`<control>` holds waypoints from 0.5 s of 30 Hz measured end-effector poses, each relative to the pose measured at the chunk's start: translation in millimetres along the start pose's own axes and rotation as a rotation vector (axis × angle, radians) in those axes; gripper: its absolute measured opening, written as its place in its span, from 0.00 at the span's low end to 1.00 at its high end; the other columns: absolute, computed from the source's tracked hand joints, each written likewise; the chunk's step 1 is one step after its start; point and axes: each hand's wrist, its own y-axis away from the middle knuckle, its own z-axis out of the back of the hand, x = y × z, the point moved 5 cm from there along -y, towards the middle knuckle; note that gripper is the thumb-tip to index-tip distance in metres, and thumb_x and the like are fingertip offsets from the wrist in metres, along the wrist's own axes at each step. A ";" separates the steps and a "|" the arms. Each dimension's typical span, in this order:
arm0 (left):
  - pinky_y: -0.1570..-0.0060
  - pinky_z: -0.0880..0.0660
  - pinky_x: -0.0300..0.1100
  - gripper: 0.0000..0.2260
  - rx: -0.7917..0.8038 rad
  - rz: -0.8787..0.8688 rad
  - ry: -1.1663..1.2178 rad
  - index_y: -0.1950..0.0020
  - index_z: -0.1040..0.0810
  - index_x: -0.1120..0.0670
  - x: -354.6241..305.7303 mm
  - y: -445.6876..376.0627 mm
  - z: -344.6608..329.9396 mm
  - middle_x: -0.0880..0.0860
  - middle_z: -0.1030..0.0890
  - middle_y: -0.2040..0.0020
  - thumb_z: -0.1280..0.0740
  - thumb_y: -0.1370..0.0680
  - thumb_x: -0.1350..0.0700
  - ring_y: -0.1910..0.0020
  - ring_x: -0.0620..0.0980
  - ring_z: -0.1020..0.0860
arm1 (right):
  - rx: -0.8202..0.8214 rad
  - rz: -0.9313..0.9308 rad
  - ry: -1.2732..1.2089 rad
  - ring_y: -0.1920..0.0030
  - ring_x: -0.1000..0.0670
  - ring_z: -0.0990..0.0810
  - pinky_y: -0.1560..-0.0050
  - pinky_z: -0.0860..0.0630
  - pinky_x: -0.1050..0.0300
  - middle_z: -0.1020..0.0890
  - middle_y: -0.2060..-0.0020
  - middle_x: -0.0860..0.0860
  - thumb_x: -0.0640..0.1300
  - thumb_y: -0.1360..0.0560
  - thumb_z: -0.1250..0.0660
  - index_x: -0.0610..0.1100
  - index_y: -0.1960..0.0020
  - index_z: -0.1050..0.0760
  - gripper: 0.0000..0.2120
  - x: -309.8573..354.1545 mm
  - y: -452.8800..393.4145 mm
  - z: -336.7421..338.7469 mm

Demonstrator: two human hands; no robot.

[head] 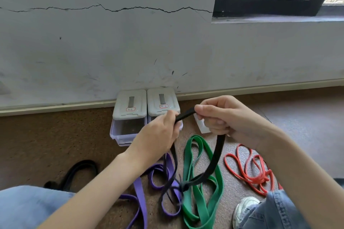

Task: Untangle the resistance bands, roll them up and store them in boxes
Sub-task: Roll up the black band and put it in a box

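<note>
- While the flat black rubber resistance band [216, 156] is lifted off the brown speckled floor [55, 145], we hold a short stretch of it taut between both hands, probably so its run can be traced down to the snarl.
- Our left hand [160, 132] pinches the band with curled fingers, in front of the boxes.
- Our right hand [223, 117] grips it twice: thumb and forefinger pinch the upper end, and the lower fingers curl round the part that hangs down.
- From there the black band drops to a knot low on the floor, where it crosses the wide green band [202, 201] and the purple band [139, 188]; we judge untangling is under way and rolling has not begun.
- A thin red band [247, 171] lies apart to the right, bunched on itself, and another black band [80, 169] lies left by our knee.
- Two small clear plastic boxes with grey lids [130, 104] stand against the wall, within reach for storing; both look closed on top.
</note>
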 end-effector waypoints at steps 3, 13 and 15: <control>0.68 0.23 0.44 0.07 0.052 0.077 0.143 0.50 0.29 0.59 2.9 0.0 0.1 0.56 0.21 0.64 0.43 0.19 0.57 0.67 0.52 0.20 | 0.032 0.009 -0.030 0.78 0.55 0.41 0.77 0.43 0.65 0.35 0.78 0.52 0.49 0.30 0.33 0.40 0.63 0.25 0.12 -1.2 0.4 2.7; 0.54 0.27 0.50 0.10 0.245 0.138 0.374 0.45 0.31 0.59 6.5 3.0 -15.9 0.52 0.25 0.56 0.46 0.18 0.54 0.56 0.53 0.23 | -0.209 0.057 0.147 0.76 0.54 0.40 0.76 0.42 0.63 0.33 0.76 0.50 0.41 0.29 0.31 0.36 0.58 0.24 0.07 -0.7 -2.3 8.4; 0.53 0.27 0.48 0.10 0.247 0.198 0.432 0.46 0.31 0.59 15.7 4.2 -14.0 0.52 0.25 0.57 0.47 0.18 0.54 0.56 0.53 0.23 | -0.176 0.043 0.174 0.75 0.53 0.37 0.75 0.39 0.62 0.31 0.75 0.50 0.43 0.30 0.32 0.37 0.57 0.24 0.08 2.1 0.8 15.3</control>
